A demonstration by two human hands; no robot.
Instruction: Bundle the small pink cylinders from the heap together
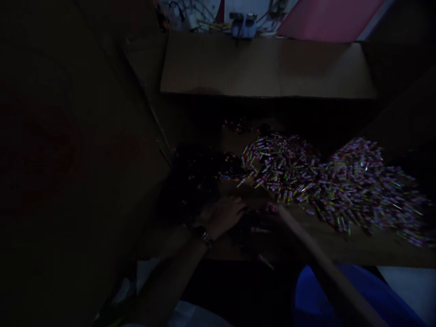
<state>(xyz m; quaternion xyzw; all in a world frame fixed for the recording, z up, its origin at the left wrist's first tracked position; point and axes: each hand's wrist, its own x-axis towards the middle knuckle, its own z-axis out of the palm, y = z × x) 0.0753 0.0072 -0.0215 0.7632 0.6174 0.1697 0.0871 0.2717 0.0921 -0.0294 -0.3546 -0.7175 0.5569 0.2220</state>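
In dim light, my left hand (pixel 225 216) reaches over the wooden table (pixel 357 243), with a metal-banded watch (pixel 206 238) on its wrist. Its fingers point right, and what lies under them is too dark to make out. Blur covers my right hand (pixel 272 207), close to a small reddish piece (pixel 270 208). A large heap of small pink and yellow-green wrapped sticks (pixel 293 168) spreads beyond it to the right. Left of that heap lies a dark pile (pixel 190 186) dotted with orange bits. A few loose sticks (pixel 260 230) lie between and below my hands.
A blue tub (pixel 354 295) stands below the table edge at the lower right. Cardboard (pixel 265 68) spans the back. Behind it are a small light-blue object (pixel 244 26) and a pink sheet (pixel 330 19). A dark panel (pixel 75 159) rises on the left.
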